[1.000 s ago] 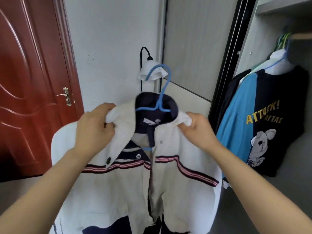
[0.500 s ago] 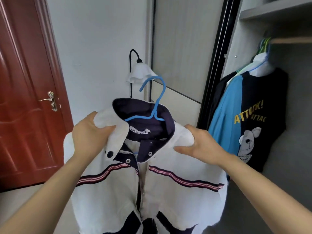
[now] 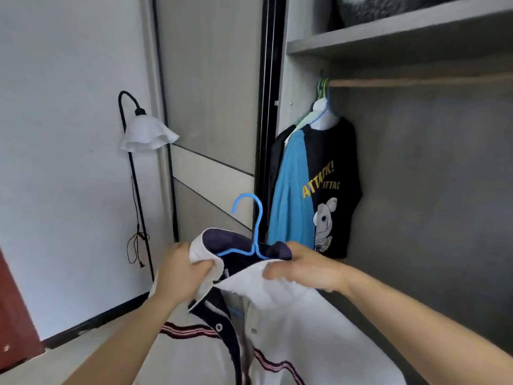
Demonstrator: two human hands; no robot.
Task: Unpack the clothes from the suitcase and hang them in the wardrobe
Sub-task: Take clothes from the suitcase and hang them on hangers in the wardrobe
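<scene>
Here, two hands [image 3: 183, 273] [image 3: 302, 269] gripping one shirt [image 3: 305, 343], one hanger [image 3: 258, 226].

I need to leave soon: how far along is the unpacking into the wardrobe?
Done: a black T-shirt and a blue top hang on the rail. In hand: the left hand and right hand grip the collar of a white jacket on a blue hanger. Left: hooking it on the rail. The suitcase is out of view, so what remains inside cannot be told.

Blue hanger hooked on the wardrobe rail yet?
No, the hook of the blue hanger stands free in the air well below the rail, while the left hand and right hand grip the collar of the white shirt.
</scene>
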